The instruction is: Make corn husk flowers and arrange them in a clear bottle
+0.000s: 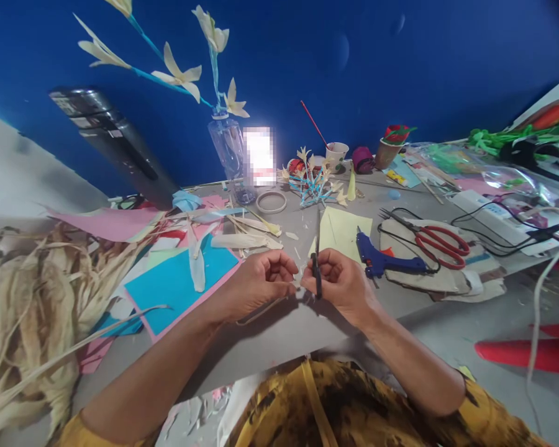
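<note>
Black-handled scissors stand nearly upright in my right hand, blades pointing away from me. My left hand is closed just beside it, thumb and fingers pinching a small pale piece between the two hands. A thin pale strip runs under my left hand. Blue card lies to the left, with a dried husk piece on it. Beyond my right hand is a pale yellow sheet.
A blue glue gun and red-handled scissors lie right. A bottle with husk flowers, a tape roll and a paper cup stand behind. Dried husks pile up left; a power strip is right.
</note>
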`<state>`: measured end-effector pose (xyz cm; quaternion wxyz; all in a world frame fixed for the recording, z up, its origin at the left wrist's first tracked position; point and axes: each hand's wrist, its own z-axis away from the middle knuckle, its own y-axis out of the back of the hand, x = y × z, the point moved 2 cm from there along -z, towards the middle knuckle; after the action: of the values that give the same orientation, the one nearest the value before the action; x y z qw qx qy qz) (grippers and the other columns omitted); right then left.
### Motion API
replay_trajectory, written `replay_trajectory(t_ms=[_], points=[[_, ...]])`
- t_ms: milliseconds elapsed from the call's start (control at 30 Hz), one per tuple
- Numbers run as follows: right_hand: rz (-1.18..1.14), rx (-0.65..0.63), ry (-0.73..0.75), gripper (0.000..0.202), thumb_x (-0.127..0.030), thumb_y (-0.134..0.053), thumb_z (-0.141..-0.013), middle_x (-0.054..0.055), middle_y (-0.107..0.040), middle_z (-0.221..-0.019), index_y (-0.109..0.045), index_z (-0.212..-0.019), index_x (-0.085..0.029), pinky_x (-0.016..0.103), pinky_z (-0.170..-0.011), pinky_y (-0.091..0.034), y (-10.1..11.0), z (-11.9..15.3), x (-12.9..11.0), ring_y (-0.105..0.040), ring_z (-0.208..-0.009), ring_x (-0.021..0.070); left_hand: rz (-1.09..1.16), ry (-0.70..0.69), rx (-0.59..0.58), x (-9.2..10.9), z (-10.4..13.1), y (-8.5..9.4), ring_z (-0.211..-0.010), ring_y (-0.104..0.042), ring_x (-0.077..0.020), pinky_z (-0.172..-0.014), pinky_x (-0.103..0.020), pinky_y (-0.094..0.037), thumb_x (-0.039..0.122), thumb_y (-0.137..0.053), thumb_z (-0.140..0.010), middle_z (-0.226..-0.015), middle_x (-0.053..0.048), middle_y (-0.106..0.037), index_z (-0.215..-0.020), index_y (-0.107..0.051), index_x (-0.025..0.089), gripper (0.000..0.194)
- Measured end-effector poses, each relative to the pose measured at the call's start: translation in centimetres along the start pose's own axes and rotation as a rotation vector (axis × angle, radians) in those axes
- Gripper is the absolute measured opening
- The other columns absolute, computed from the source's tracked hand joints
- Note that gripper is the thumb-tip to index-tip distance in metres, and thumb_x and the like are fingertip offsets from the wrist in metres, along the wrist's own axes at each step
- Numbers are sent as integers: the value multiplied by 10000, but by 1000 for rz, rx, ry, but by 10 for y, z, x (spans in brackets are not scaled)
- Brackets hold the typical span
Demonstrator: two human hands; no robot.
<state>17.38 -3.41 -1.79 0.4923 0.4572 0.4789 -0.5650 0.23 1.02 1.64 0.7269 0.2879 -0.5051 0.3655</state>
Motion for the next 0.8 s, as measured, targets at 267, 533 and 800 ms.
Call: replay_trajectory(t_ms=[267,533,800], points=[[109,56,101,288,-275,-809,-614,0,-703,-711,-616,-810,-188,198,-487,-414,5,3,-5,-534,-534,92,-64,63,-128,-10,-2,8,-533,-453,-86,-512,-220,-348,359,-740,-734,-603,20,-555,-771,-690,155,213],[30,32,41,319,-327,-812,-633,19,-719,-760,-628,-849,-181,218,-534,-454,10,-7,-4,-594,-612,121,17,80,17,-15,-8,6,-466,-389,-73,-461,-214,-281,269,-708,-628,-517,40,-511,-641,-630,166,130],[203,26,65,293,-303,-798,-640,-28,-641,-676,-585,-803,-183,194,-481,-348,3,-8,-4,-474,-525,74,-234,-6,206,-17,-7,5,-529,-420,-102,-507,-239,-322,206,-566,-621,-536,33,-501,-546,-557,176,81]])
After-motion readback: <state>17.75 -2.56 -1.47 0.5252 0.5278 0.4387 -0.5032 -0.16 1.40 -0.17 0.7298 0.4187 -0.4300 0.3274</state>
